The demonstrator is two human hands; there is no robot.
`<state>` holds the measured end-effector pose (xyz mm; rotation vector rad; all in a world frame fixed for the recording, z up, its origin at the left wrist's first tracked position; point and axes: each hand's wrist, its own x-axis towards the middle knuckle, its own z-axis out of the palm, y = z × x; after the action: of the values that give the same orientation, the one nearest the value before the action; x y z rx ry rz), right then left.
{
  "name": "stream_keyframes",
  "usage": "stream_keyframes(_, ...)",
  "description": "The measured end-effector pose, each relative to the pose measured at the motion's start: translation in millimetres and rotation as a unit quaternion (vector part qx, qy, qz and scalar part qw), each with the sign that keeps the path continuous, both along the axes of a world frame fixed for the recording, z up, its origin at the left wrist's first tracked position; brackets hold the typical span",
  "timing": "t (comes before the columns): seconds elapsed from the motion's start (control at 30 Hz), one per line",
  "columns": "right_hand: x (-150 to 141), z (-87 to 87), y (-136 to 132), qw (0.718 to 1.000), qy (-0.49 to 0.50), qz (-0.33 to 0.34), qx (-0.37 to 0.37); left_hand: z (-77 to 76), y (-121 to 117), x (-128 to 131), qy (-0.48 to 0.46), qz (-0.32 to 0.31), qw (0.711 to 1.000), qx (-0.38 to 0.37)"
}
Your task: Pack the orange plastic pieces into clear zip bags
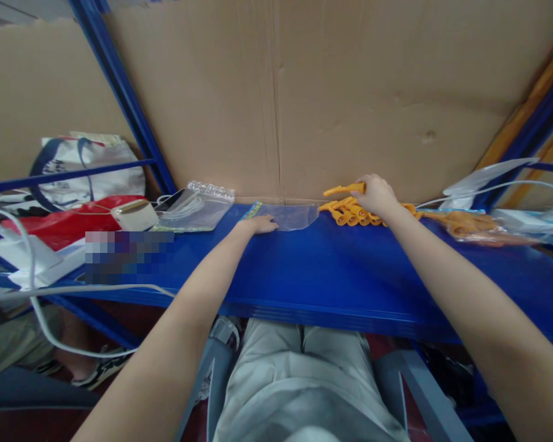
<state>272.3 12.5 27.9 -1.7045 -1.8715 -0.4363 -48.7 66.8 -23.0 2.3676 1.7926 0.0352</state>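
Observation:
My right hand (376,195) is closed on an orange-yellow plastic piece (344,189), long and narrow; I cannot make out its kind. It is raised just above a row of similar pieces (352,215) with rounded, hollow-looking ends, lying side by side at the back of the blue table. My left hand (262,224) rests palm down, fingers stretched out, on the left end of a flat clear plastic bag (295,217). A coloured header strip (252,210) shows at that end of the bag. The bag's right end lies near the row.
On the right lies a clear bag with orange pieces (472,226), near a white cable. To the left are clear bags (203,209), a white box-like device (134,216), a red bag (74,215) and cables. Cardboard (304,92) stands behind the blue table (304,270); another person's leg shows lower left.

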Motion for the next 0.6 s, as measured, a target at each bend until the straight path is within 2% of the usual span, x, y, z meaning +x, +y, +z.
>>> stream_keyframes(0.1, -3, -10.8, -5, 0.996, 0.059, 0.065, 0.006, 5.2, 3, 3, 0.017, -0.008, 1.000, -0.001)
stream_keyframes(0.23, -13, -24.4, -7, 0.984, 0.033, 0.167, -0.042, 3.5, 0, 3, 0.013, -0.004, 1.000, 0.003)
stream_keyframes(0.4, -10, -30.5, -8, 0.981, 0.029, 0.176, -0.074, -6.3, -5, -8, -0.053, -0.008, 0.999, 0.000)
stream_keyframes(0.6, -5, -38.4, -8, 0.963, 0.134, 0.197, -0.127, -5.4, -7, -14, -0.078, -0.018, 0.997, -0.020)
